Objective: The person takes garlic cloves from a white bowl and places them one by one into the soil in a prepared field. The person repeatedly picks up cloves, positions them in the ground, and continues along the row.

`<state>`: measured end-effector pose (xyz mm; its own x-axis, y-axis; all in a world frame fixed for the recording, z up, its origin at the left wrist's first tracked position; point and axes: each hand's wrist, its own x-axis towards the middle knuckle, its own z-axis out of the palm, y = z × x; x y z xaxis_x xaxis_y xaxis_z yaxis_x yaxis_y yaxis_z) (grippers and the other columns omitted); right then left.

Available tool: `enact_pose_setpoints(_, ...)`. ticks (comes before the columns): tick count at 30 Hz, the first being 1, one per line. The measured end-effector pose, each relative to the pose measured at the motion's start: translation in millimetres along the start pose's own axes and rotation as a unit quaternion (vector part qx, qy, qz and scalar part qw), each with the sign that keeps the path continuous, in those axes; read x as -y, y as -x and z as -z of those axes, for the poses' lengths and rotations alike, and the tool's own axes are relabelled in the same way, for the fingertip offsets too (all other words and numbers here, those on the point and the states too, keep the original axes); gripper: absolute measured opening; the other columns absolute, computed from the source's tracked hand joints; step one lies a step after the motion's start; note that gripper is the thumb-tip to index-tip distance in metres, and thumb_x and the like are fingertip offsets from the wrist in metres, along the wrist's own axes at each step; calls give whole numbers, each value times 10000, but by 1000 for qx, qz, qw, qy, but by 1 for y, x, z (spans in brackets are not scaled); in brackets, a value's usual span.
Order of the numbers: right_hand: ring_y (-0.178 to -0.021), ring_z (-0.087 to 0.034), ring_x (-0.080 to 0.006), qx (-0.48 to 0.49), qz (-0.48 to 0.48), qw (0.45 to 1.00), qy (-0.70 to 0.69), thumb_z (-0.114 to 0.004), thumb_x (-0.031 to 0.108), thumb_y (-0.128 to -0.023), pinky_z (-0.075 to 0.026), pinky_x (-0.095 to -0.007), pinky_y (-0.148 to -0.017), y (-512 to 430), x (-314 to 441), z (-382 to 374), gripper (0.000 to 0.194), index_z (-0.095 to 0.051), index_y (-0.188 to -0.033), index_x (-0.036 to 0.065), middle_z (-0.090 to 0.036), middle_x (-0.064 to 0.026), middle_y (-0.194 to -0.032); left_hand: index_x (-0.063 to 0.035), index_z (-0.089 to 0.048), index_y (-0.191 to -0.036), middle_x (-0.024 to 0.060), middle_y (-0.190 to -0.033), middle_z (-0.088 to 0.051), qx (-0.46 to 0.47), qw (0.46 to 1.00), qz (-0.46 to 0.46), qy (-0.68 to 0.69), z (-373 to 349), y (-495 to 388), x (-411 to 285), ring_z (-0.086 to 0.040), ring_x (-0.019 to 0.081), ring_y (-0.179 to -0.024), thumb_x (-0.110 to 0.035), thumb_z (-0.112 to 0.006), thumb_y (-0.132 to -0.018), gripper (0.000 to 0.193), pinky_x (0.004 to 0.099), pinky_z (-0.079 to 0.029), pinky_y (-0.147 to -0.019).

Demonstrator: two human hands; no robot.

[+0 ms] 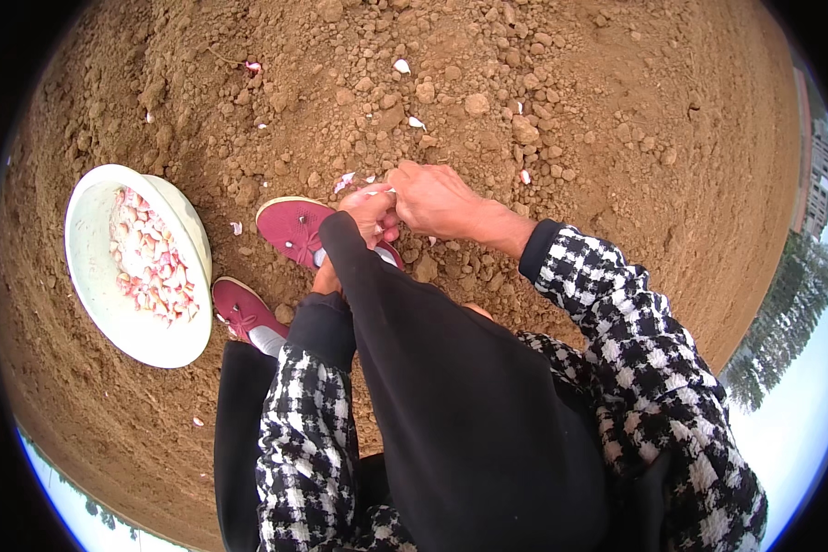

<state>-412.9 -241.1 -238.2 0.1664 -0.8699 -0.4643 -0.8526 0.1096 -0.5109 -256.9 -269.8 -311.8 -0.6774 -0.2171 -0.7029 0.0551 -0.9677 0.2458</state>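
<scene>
My left hand and my right hand meet just beyond my knee, above the toe area of one shoe. A small pale piece, which looks like a garlic clove, shows between the fingertips; the left fingers are closed around it, and the right fingertips touch it. To the left a pale plastic basin stands tilted on the soil, holding many pinkish-white garlic cloves. Loose cloves lie on the ground past my hands, one farther out and one nearer. Bits of pink papery skin lie beside the left hand.
Brown, cloddy soil spreads around me. My maroon shoes stand close to the basin's right side. Another clove lies to the right of my hands. Trees and buildings stand far off at the right rim.
</scene>
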Motion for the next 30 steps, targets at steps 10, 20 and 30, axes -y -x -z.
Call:
enact_pose_setpoints(10,-522,-538,-41,-54,-239,915,-319,-556,154,-922,-430,-203,-421,27,-102,98,174,-639,-1015,34,-613,-14,-729,94,-509,-1258,123,-920,-625,10,998,-52,18,-4,12,-8,-511,71,-661,-119,-547,-895,423,213,-428,-502)
enact_pose_setpoints(20,-826,-684,-332,-269,-254,926,70,-605,241,-855,-524,-457,-766,-21,-207,121,241,-655,-996,51,-698,-180,-906,56,-456,-1304,173,-1041,-642,-6,999,-34,27,0,9,-10,-561,109,-711,-122,-524,-918,430,215,-465,-535)
enact_pose_setpoints(30,-873,-654,-415,-152,-195,928,279,-570,107,-807,-524,-478,-790,-29,-212,111,153,-654,-872,-3,-674,-226,-908,23,-513,-1173,169,-986,-666,-4,1000,-13,23,-3,6,-9,-575,100,-651,-106,-581,-924,288,184,-452,-481)
